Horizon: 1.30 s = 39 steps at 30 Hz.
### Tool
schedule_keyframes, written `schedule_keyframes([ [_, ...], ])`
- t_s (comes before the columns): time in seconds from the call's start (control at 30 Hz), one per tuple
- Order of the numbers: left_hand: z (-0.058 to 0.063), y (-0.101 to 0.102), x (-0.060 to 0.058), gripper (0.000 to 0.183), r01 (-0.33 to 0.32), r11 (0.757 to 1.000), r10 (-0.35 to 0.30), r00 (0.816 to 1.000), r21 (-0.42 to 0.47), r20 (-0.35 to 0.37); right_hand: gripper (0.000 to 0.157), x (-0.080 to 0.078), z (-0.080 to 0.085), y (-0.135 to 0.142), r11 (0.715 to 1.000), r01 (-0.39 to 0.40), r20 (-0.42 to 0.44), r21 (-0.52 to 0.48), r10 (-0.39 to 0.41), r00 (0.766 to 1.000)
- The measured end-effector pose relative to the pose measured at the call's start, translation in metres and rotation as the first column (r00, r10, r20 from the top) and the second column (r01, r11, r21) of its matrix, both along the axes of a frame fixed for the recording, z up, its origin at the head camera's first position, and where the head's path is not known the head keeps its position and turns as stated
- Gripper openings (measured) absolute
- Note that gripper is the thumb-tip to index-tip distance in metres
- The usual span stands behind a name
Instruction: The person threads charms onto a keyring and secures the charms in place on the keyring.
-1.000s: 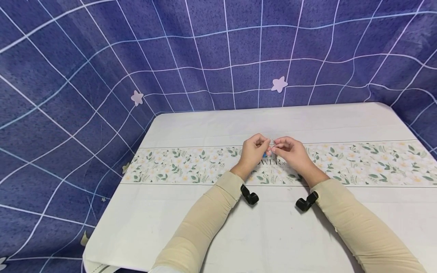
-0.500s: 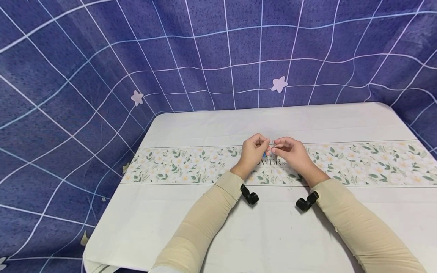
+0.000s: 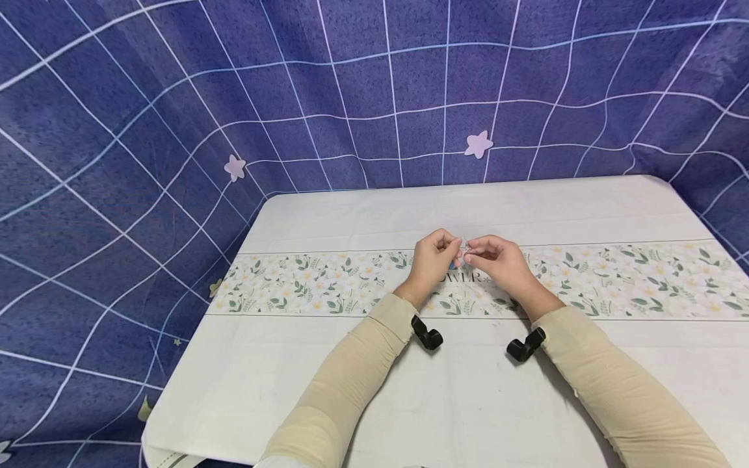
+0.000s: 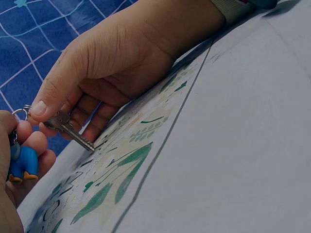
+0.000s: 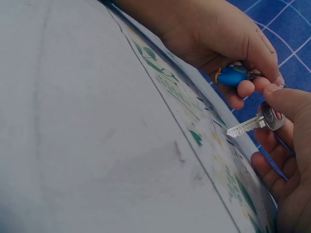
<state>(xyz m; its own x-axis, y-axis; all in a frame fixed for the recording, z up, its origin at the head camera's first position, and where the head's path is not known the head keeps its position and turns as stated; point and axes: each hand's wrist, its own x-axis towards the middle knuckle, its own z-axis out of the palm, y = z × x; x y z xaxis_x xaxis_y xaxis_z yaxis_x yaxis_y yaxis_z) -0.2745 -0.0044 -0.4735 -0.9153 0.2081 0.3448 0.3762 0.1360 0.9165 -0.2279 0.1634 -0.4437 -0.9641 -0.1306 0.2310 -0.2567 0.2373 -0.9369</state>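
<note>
My left hand (image 3: 432,261) and right hand (image 3: 497,260) meet fingertip to fingertip over the floral band. Between them is a small metal key ring (image 4: 20,114), pinched by the left fingers from one side. At its other side, the right thumb and forefinger pinch right at the ring. A silver key (image 5: 250,124) sticks out below the right thumb, its head against the fingers and its toothed blade pointing toward the cloth. Beside the left fingers hangs a blue figure charm (image 5: 232,76) with orange feet. The fingertips partly cover the ring.
A white tablecloth (image 3: 328,377) with a printed flower strip (image 3: 328,283) covers the table under both hands. Behind and to the left hangs a blue grid-patterned curtain (image 3: 363,91) with pale stars. Black camera mounts (image 3: 430,337) sit at both wrists.
Both hands stay almost in place, with slight fingertip movement at the key ring. The grey key below the right fingertips has dropped out of sight in the head view.
</note>
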Motion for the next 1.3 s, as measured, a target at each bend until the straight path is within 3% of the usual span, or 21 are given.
schedule_keyframes([
  [0.53,-0.001,0.0,-0.002,0.017,-0.011,1.0,0.011,1.0,-0.003,-0.002,0.029,0.0,0.0,0.0,0.999,-0.011,0.013,0.036,0.011,1.0],
  [0.77,-0.001,-0.001,-0.001,0.017,-0.012,1.0,0.013,1.0,-0.018,0.006,0.033,-0.02,-0.032,0.009,0.999,-0.007,0.017,0.035,0.007,1.0],
  [1.1,0.0,-0.001,0.0,0.016,-0.019,1.0,0.019,1.0,-0.017,0.006,0.03,-0.021,-0.035,0.01,0.999,0.004,-0.015,0.039,-0.004,1.0],
  [1.3,-0.001,0.0,-0.001,0.016,-0.031,0.999,0.031,1.0,-0.027,0.007,0.032,-0.019,-0.032,0.01,0.999,-0.011,0.013,0.035,0.01,1.0],
])
